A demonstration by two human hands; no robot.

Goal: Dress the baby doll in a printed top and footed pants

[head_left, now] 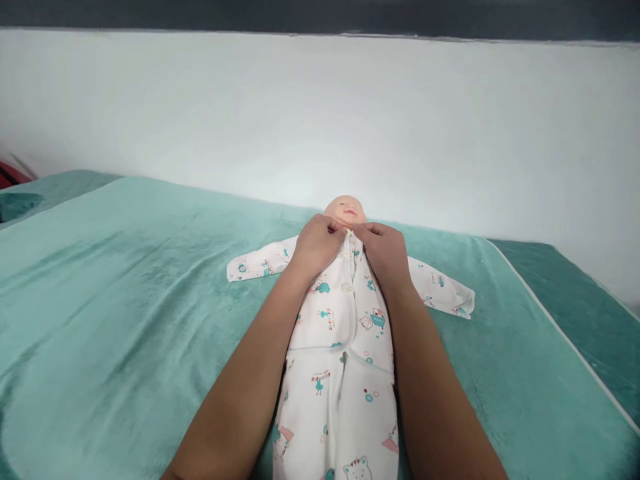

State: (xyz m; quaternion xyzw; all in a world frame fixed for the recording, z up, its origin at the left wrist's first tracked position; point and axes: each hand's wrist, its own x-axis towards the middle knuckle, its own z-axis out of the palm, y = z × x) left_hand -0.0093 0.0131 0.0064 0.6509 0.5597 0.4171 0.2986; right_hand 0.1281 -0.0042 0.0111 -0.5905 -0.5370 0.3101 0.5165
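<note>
A baby doll lies on its back, dressed in a white jacket and matching trousers with teal and pink animal prints. Both sleeves stretch out to the sides. At the neck, my left hand pinches one edge of the jacket's collar. My right hand pinches the collar's other edge, close beside the left fingertips. A pale button shows lower on the jacket front. Whether the top fastening is closed cannot be seen under my fingers.
A light teal plush blanket lies under the doll, wrinkled at the left. Darker teal bedding shows at the right. A white wall rises behind the doll's head. Something red sits at the far left edge.
</note>
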